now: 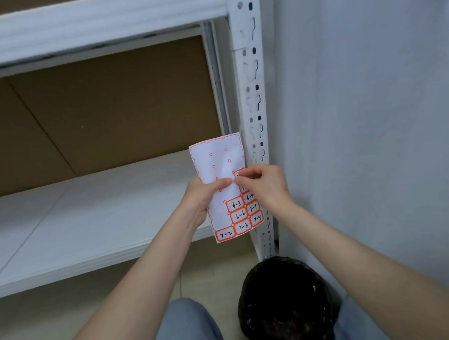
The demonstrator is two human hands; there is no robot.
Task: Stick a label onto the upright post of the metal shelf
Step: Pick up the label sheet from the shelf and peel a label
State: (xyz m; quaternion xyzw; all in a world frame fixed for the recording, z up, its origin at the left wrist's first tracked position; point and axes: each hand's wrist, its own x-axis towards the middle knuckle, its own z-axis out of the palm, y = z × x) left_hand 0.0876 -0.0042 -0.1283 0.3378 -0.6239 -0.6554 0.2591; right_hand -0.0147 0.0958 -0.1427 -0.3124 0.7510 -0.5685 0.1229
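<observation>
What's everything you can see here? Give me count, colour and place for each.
post: one, white, slotted, upright at right of centre
top shelf: one, white, upper left
low shelf: one, white, left, below the top one
backboard: one, brown, between the shelves
wall: one, pale grey, right of the post
bin: one, black, on the floor at the post's foot
floor: pale tiles, bottom left
sheet: one, white with red edging, in front of the post
labels: seven readable, red-edged white, sheet's lower right
jeans: blue, bottom centre
left grip: one, holds the sheet
right grip: one, pinches a label at the sheet's right edge
</observation>
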